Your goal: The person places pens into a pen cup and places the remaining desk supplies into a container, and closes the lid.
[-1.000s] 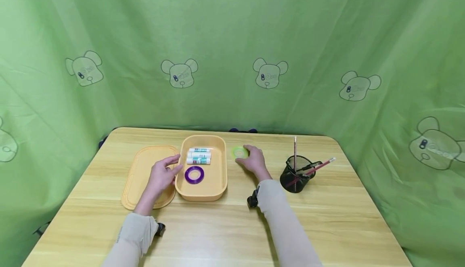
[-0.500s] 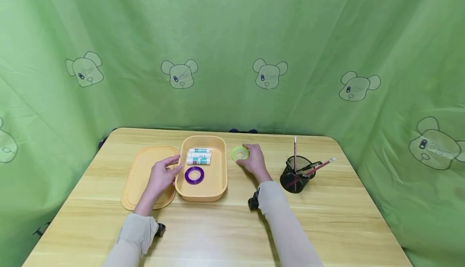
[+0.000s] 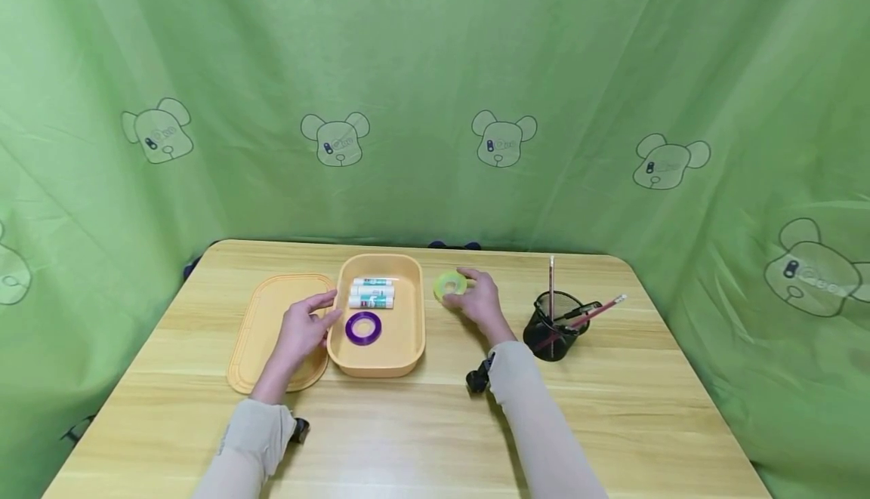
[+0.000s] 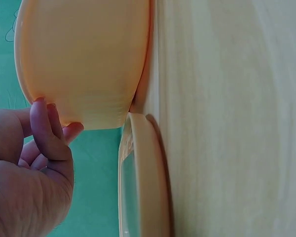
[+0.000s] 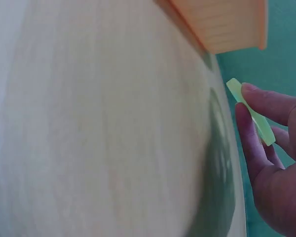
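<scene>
My right hand (image 3: 478, 299) pinches a yellow-green roll of tape (image 3: 445, 285) between thumb and fingers, to the right of the box. In the right wrist view the tape roll (image 5: 260, 118) is tilted and held off the table. At the box's left side, my left hand (image 3: 303, 325) holds the peach plastic box (image 3: 404, 359) by its rim, thumb at the edge and fingertips against the outer wall, as the left wrist view shows on the box (image 4: 89, 54). Inside lie several white-and-teal glue sticks (image 3: 371, 301) and a purple roll of tape (image 3: 352, 337).
The box's lid (image 3: 261, 340) lies flat on the wooden table (image 3: 394, 438), left of the box and partly under my left hand. A black mesh pen cup (image 3: 544, 340) with pencils and a pen stands at the right. Green curtain (image 3: 421, 197) surrounds the table.
My right hand has lifted the yellow-green tape roll slightly off the table and tilted it. The left hand and the box have stayed in place.
</scene>
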The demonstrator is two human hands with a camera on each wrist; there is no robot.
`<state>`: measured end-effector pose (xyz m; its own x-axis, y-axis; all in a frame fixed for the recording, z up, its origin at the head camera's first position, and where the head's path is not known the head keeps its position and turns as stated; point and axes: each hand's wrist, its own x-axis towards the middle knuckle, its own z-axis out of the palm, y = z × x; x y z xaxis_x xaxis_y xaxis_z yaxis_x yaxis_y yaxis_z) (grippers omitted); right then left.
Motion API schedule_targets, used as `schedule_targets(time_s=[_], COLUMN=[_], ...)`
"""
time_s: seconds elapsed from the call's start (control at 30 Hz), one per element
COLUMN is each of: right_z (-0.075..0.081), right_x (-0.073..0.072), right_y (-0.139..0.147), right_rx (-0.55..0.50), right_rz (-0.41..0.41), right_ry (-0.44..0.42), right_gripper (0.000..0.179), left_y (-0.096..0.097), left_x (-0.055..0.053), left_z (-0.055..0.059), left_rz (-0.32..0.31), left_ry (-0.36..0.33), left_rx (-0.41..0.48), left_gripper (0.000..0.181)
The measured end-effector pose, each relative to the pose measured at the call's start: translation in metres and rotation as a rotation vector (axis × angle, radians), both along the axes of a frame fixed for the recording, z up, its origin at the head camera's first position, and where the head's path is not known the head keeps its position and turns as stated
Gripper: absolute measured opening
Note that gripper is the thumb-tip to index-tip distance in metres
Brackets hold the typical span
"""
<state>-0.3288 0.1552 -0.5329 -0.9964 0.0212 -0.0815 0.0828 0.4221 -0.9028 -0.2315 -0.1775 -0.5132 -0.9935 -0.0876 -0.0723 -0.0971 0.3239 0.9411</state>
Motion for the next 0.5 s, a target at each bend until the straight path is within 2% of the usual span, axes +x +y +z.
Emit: schedule_targets(time_s=[0.17, 0.5], right_z=[0.008, 0.019], right_x=[0.001, 0.007], right_y=[0.002, 0.005], right_rx=[-0.125, -0.189], right_rz=[0.006, 0.028], right_ry=[0.002, 0.036], right_gripper=[0.076, 0.075], left_y=[-0.001, -0.002], left_x=[-0.001, -0.001], left_z=[-0.001, -0.002], left_rz=[-0.001, 0.0], left_ry=[0.002, 0.001], left_rx=[-0.002, -0.013], left_gripper=[0.048, 0.049])
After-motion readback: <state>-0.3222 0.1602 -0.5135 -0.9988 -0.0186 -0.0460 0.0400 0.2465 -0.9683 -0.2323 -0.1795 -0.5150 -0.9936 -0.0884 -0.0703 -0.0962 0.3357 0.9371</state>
